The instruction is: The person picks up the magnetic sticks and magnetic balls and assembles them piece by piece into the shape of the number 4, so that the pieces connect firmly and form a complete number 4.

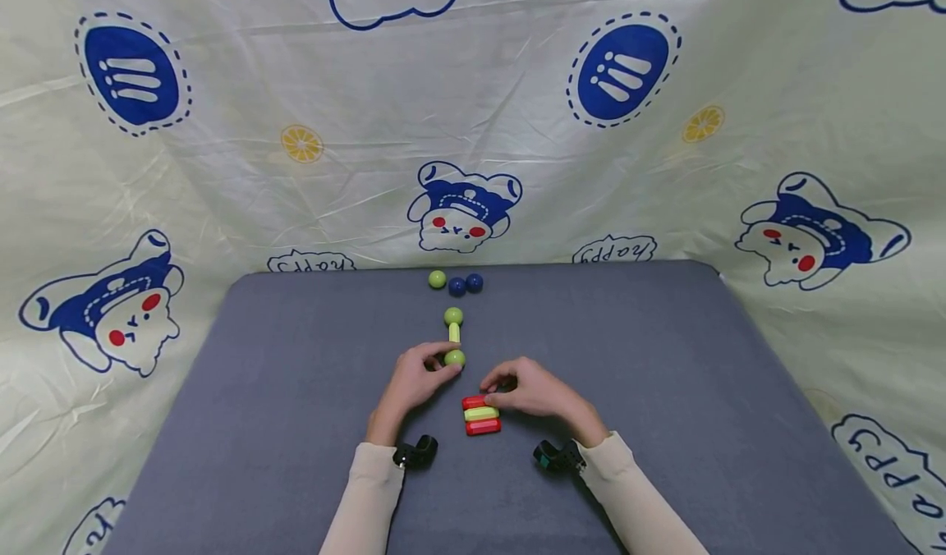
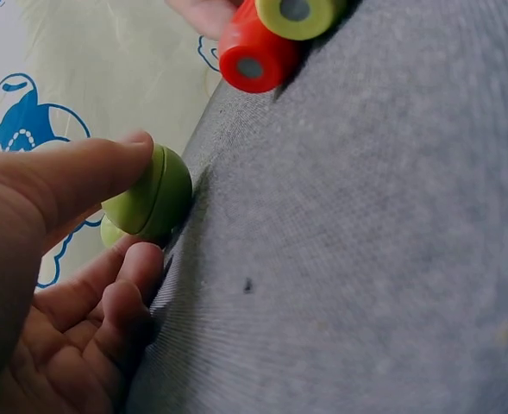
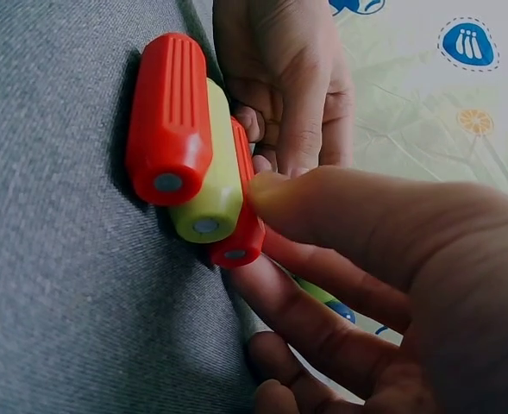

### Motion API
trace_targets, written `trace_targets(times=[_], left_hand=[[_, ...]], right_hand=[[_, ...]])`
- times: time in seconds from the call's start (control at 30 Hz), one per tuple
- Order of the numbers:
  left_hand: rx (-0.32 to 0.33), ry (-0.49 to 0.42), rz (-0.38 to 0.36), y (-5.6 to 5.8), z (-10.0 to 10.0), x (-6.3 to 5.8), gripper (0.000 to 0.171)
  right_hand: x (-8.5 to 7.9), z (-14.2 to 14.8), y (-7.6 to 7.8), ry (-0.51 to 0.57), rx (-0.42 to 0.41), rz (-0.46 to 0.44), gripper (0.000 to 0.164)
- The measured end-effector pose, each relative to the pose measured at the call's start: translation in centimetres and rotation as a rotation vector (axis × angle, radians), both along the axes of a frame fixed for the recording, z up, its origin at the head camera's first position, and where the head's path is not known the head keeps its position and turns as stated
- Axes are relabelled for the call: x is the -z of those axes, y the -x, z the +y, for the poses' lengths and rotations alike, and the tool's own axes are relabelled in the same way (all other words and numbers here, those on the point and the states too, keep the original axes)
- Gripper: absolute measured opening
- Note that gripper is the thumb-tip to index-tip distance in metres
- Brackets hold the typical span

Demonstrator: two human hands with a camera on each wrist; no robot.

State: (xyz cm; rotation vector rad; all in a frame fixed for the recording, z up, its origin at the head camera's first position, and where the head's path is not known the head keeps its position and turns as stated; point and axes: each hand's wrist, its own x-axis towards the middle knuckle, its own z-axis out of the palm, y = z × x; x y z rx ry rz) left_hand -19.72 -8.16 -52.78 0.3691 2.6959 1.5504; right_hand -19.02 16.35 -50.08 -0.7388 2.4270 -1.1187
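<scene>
My left hand (image 1: 415,378) pinches a green ball (image 2: 154,194) between thumb and fingers, low over the grey table. That ball is the near end of a line: a yellow-green rod (image 1: 454,333) runs away from it to a second green ball (image 1: 453,316). To the right, three short rods with grey discs in their ends lie side by side: a near red rod (image 3: 169,121), a yellow-green rod (image 3: 209,203) and a far red rod (image 3: 243,233). My right hand (image 1: 539,389) holds the far red rod, thumb on one side and fingers on the other.
At the table's back edge sit a loose green ball (image 1: 437,279) and two dark blue balls (image 1: 457,286). The grey tabletop (image 1: 296,415) ends at a printed cloth backdrop (image 1: 355,128). Black wrist cameras (image 1: 416,453) are strapped at both cuffs.
</scene>
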Motion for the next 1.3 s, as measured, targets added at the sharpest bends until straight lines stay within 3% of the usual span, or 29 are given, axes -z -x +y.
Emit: trace_targets(times=[0.37, 0.7, 1.3], left_hand=[[-0.007, 0.011, -0.013, 0.1, 0.0, -0.1, 0.034], [-0.005, -0.005, -0.007, -0.1, -0.2, 0.1, 0.033], [-0.013, -0.015, -0.021, 0.0, 0.1, -0.1, 0.033]], right_hand=[[-0.2, -0.2, 0.0, -0.040, -0.005, 0.025, 0.012], [0.3, 0.1, 0.2, -0.001, 0.012, 0.049, 0.011], [0.7, 0.8, 2.3, 0.032, 0.140, 0.138, 0.011]])
